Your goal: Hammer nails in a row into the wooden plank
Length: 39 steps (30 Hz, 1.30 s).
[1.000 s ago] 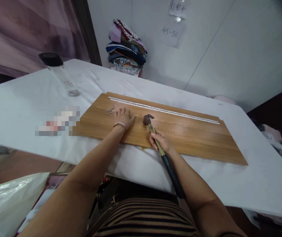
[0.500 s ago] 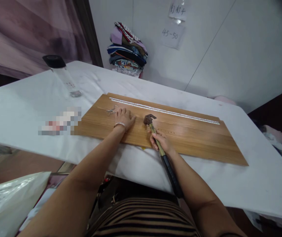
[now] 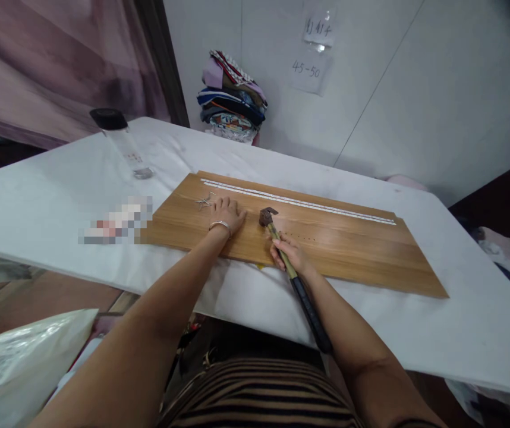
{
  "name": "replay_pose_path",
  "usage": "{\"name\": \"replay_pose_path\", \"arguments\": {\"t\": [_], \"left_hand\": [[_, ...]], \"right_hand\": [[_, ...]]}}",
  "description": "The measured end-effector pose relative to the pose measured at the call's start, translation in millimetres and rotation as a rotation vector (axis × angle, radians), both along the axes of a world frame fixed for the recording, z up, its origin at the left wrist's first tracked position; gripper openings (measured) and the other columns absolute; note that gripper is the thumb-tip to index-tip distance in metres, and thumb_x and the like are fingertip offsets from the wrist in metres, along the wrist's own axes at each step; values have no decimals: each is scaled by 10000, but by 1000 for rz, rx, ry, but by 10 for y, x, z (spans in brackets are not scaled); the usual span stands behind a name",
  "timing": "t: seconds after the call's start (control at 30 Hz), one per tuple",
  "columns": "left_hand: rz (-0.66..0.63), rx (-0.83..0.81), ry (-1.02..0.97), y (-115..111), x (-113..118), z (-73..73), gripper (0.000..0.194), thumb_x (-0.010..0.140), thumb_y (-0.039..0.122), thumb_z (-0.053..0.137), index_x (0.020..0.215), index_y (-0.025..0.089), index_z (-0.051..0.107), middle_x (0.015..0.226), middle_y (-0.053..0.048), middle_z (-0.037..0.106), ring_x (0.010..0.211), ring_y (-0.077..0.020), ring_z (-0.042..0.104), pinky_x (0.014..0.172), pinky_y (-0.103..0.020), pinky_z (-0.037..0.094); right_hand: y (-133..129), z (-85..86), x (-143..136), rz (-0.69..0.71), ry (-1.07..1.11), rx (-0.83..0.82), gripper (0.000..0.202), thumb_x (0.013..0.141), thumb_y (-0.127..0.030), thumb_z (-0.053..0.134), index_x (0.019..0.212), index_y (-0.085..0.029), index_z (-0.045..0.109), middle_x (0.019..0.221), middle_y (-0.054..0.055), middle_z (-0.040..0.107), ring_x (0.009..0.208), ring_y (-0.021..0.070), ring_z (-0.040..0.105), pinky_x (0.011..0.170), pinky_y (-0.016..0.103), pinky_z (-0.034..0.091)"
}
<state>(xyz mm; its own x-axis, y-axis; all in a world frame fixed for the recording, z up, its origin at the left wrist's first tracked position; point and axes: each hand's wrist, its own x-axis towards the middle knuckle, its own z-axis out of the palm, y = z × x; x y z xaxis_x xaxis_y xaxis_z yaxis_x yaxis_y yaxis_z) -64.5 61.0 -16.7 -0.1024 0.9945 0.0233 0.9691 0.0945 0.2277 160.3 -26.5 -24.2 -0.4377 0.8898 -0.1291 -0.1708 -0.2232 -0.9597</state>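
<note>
My left hand (image 3: 228,216) lies flat on the wooden board (image 3: 353,255), fingers spread, a bracelet at its wrist. Just left of its fingers is a small pile of nails (image 3: 204,201). My right hand (image 3: 290,252) is wrapped round the upper handle of a claw hammer (image 3: 302,297), whose rusty head rests at or just above the board. A row of small dark dots runs on the board to the right of the hammer. Two white measuring strips (image 3: 299,202) lie along the board's far edge.
The board lies on a white-covered table (image 3: 451,339). A clear bottle with a black lid (image 3: 128,145) stands at the back left, near a blurred-out item (image 3: 119,222). Folded clothes (image 3: 232,98) are stacked beyond the table against the wall.
The camera view has shifted slightly. Both hands and the hammer keep their places on the board.
</note>
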Motion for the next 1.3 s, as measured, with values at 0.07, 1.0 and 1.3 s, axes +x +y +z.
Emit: {"name": "replay_pose_path", "arguments": {"t": [0.07,1.0,1.3], "left_hand": [[-3,-4,7,-8,5,15,601,1005,480,417,1457,155,644,1668,-204,494,1573,-379,383,1256,-536,301],[-1,-22,-878,-827,618,67,384,986,528,530,816,247,728,779,-65,766,943,-291,756,894,-366,560],[181,-189,-1440,-841,477,296,312,1018,486,492,918,217,614,771,-40,712,599,-167,648,581,-286,519]], "right_hand": [[14,-16,-4,5,10,4,453,769,-578,760,991,-228,578,569,-114,594,319,70,398,326,224,289],[64,-84,-343,-214,-122,168,322,855,-493,641,670,-245,551,513,-39,556,458,128,508,447,242,403],[-133,-84,-436,-22,-304,378,255,896,-377,702,1113,-257,759,623,-32,605,572,171,554,563,286,473]]}}
